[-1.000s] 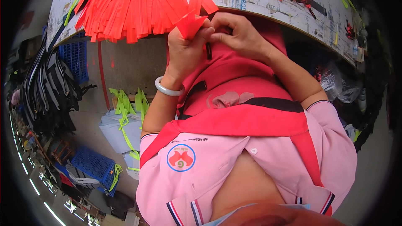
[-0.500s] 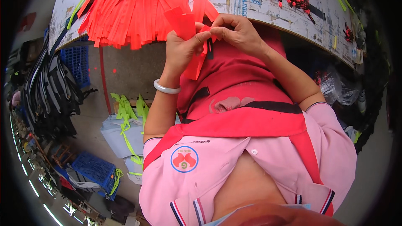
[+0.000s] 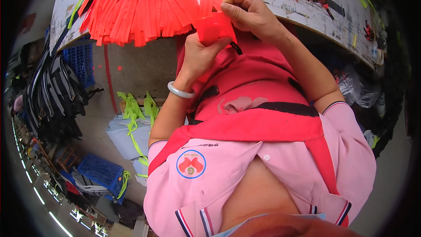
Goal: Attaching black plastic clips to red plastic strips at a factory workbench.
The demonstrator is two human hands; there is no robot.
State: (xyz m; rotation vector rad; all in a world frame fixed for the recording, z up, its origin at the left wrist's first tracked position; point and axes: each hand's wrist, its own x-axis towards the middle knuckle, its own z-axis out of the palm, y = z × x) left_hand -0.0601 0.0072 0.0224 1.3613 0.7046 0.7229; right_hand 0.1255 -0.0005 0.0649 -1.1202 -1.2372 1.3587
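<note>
Item: folded orange webbing strap piece [image 3: 213, 25], at table's near edge, centre. We see left hand [image 3: 199, 55] clamped on its lower part, right hand [image 3: 250, 13] pinching its top w/ a small black clip [image 3: 235, 48] below. Vs 0.5 s ago: both hands raised, closer to the orange strap pile [image 3: 140, 4] on the white table [image 3: 302, 4]. Pale bangle [image 3: 180, 91] on left wrist.

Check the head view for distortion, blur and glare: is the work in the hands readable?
Head view: strong fisheye, the table edge bows and a black rim vignettes the corners; even light, no glare; left hand and right hand on the orange strap are sharp.
</note>
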